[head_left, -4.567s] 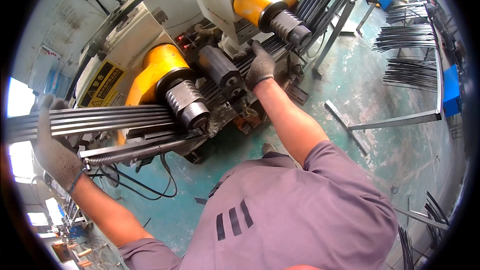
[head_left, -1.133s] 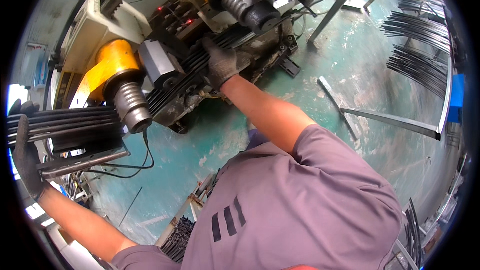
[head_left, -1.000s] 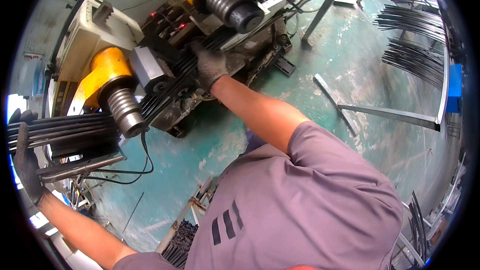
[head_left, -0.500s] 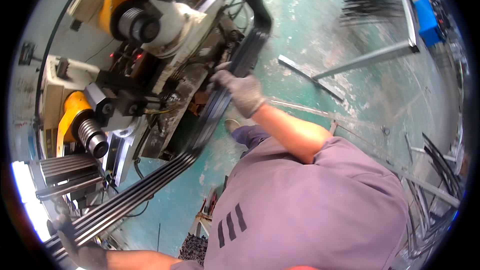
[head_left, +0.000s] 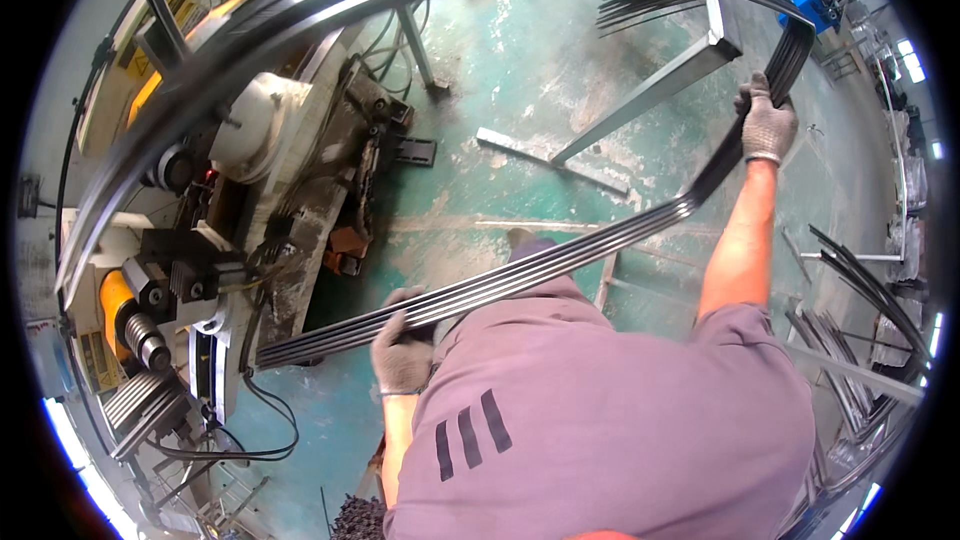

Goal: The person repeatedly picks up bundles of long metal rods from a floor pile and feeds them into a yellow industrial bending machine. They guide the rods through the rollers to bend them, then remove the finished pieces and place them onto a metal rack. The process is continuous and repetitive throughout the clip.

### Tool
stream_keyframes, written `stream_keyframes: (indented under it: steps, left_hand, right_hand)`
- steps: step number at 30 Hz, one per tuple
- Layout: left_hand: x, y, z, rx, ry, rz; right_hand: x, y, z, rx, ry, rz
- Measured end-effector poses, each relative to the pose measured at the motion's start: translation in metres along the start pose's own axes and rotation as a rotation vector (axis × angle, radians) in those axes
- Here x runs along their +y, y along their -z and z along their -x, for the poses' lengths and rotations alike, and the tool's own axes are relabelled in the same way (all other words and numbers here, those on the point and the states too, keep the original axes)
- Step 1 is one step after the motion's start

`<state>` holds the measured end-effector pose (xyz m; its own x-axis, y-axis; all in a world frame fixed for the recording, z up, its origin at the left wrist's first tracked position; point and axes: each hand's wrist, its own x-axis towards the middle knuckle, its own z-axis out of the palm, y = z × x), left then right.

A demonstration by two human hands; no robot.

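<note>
A bundle of long, bent dark metal tubes lies across the front of my body, several side by side. My right hand, in a grey knit glove, is wrapped round the bundle near its bend at the right. My left hand, gloved too, grips the same tubes near their free end, close to my waist. From the right-hand bend the tubes sweep far and leftward in a long arc over the machine. Fingers under the bundle are partly hidden.
At the left stands a bending machine with yellow-housed rollers. A steel stand rises from the green floor ahead, with dark rods behind it. More bent tubes rest on a rack at the right. Black cables loop below the machine.
The bundle has swung away from the machine to the right, across my front. My right hand has moved right with it; my left hand has come in from the far left toward my waist.
</note>
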<state>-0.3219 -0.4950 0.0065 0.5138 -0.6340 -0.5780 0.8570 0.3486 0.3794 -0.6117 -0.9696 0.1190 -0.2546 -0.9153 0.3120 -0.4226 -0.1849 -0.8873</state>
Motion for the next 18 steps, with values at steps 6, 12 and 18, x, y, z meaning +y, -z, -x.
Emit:
stream_keyframes:
  steps: [6, 12, 18]
  left_hand:
    - [-0.065, -0.039, -0.066, 0.049, 0.222, -0.268]
    - [-0.073, -0.124, -0.079, 0.186, -0.120, -0.737]
    - [-0.085, -0.093, -0.064, 0.351, -0.258, -0.825]
  right_hand:
    - [0.051, -0.020, -0.141, -0.010, 0.055, 0.572]
    - [0.189, -0.121, -0.266, -0.335, 0.231, 1.086]
    - [0.197, -0.191, -0.289, -0.466, 0.550, 1.156]
